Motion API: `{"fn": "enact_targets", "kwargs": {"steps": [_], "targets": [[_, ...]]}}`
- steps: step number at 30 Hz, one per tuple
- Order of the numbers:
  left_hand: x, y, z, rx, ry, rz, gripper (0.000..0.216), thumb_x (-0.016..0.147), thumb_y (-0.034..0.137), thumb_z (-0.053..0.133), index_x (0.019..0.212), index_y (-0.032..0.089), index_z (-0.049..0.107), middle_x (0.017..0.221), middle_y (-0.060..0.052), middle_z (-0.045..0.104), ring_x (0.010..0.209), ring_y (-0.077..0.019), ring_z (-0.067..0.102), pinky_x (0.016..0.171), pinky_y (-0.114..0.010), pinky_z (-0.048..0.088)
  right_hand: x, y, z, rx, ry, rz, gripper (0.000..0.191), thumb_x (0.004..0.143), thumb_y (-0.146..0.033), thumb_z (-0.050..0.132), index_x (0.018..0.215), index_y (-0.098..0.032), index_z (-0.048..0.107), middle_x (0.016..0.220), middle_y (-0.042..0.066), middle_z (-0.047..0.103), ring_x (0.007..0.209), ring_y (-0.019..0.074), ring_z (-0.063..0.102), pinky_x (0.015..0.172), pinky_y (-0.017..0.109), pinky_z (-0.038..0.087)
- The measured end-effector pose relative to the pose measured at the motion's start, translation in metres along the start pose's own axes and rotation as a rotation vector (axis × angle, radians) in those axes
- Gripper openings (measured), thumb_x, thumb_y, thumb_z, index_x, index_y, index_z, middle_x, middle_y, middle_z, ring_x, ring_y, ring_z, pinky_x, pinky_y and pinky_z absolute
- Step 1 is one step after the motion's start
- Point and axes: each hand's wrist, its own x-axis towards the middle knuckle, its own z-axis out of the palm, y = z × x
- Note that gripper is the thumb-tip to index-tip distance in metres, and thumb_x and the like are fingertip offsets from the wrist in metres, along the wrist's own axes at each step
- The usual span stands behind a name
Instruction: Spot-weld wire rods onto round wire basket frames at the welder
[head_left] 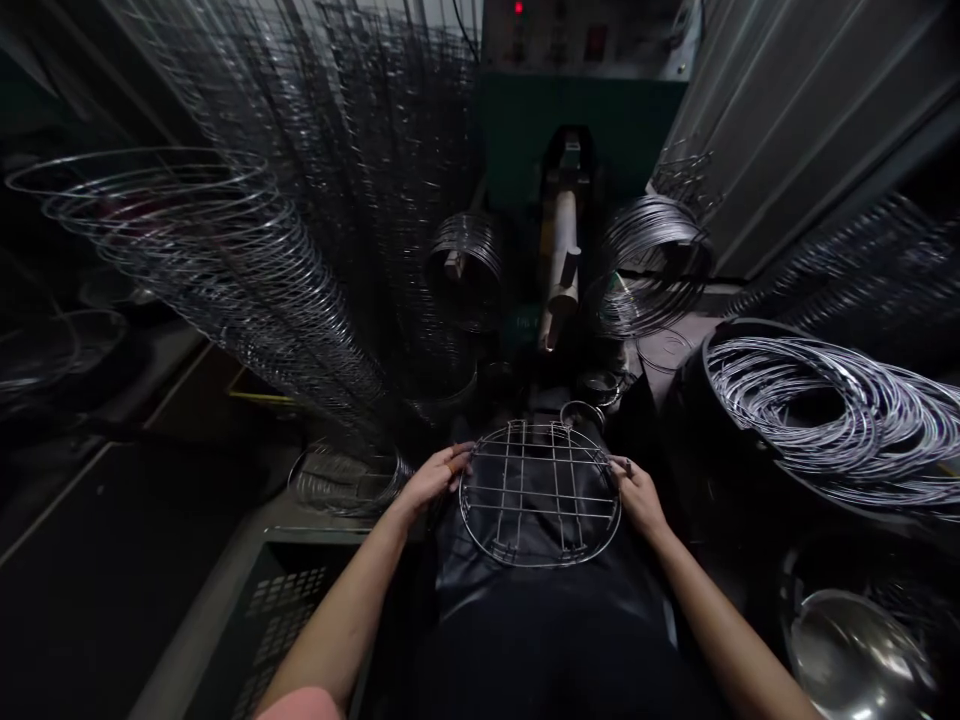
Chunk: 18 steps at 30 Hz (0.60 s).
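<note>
Round wire rack (pixel 540 495) | position: held over dark apron (pixel 540 590) | grip: left hand (pixel 435 478) and right hand (pixel 637 495) clasp opposite rim edges | state: grid joined to hoop | remaining: loose wire hoops (pixel 825 420) in black bin (pixel 694 440)

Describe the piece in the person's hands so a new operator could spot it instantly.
From the green machine at the far end, look down to the person's left hand and right hand. Between them sits a round wire grid rack. Unlike the plain hoops heaped in the black tub, it has crossed straight wires.
</note>
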Motion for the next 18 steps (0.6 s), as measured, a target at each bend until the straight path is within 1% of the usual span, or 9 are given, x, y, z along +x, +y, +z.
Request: {"fn": "enact_targets", "kwargs": {"steps": [2, 5, 8, 12, 15, 18], "targets": [[0.003, -0.007, 0.001, -0.006, -0.009, 0.013, 0.065, 0.067, 0.046, 0.062, 0.121, 0.012, 0.052, 0.067, 0.003, 0.052, 0.046, -0.0039, 0.034, 0.046, -0.019, 0.024, -0.01, 0.003, -0.002, -0.017, 0.004, -0.006, 0.049, 0.078, -0.053, 0.05, 0.108, -0.016, 0.064, 0.109, 0.011, 0.066, 0.104, 0.027, 0.059, 0.093, 0.04, 0.044], [0.009, -0.014, 0.003, 0.023, -0.02, -0.007, 0.063, 0.067, 0.041, 0.059, 0.122, 0.012, 0.053, 0.059, 0.006, 0.046, 0.045, -0.0045, 0.029, 0.045, -0.019, 0.022, -0.02, 0.008, -0.004, -0.03, 0.007, -0.013, 0.053, 0.077, -0.051, 0.053, 0.119, -0.018, 0.059, 0.121, 0.01, 0.061, 0.115, 0.026, 0.054, 0.101, 0.041, 0.039], [0.015, -0.015, 0.004, 0.044, -0.012, -0.027, 0.058, 0.068, 0.037, 0.057, 0.121, 0.013, 0.055, 0.056, 0.006, 0.044, 0.046, -0.0057, 0.031, 0.045, -0.019, 0.023, -0.024, 0.013, -0.003, -0.032, -0.008, -0.023, 0.051, 0.078, -0.049, 0.053, 0.117, -0.019, 0.061, 0.119, 0.009, 0.062, 0.115, 0.0262, 0.054, 0.101, 0.042, 0.04], [0.018, -0.015, 0.003, 0.066, -0.034, -0.027, 0.055, 0.07, 0.036, 0.058, 0.121, 0.015, 0.055, 0.055, 0.006, 0.046, 0.046, -0.0065, 0.033, 0.046, -0.018, 0.026, -0.022, 0.017, 0.001, -0.044, 0.002, -0.027, 0.048, 0.078, -0.047, 0.052, 0.115, -0.019, 0.063, 0.116, 0.008, 0.064, 0.113, 0.0274, 0.056, 0.101, 0.044, 0.039], [0.02, -0.019, -0.001, 0.101, -0.072, -0.027, 0.053, 0.071, 0.036, 0.06, 0.12, 0.016, 0.057, 0.057, 0.005, 0.05, 0.048, -0.0072, 0.036, 0.047, -0.019, 0.03, -0.018, 0.021, 0.003, -0.052, -0.023, -0.038, 0.046, 0.077, -0.045, 0.052, 0.115, -0.02, 0.064, 0.114, 0.007, 0.065, 0.11, 0.0278, 0.058, 0.1, 0.044, 0.041], [0.021, -0.022, -0.005, 0.131, -0.101, -0.044, 0.053, 0.071, 0.038, 0.06, 0.119, 0.016, 0.057, 0.063, 0.003, 0.056, 0.052, -0.0088, 0.043, 0.051, -0.02, 0.035, -0.017, 0.024, 0.003, -0.078, -0.055, -0.043, 0.045, 0.078, -0.042, 0.051, 0.117, -0.022, 0.063, 0.113, 0.005, 0.066, 0.11, 0.0266, 0.058, 0.1, 0.042, 0.042]]}}
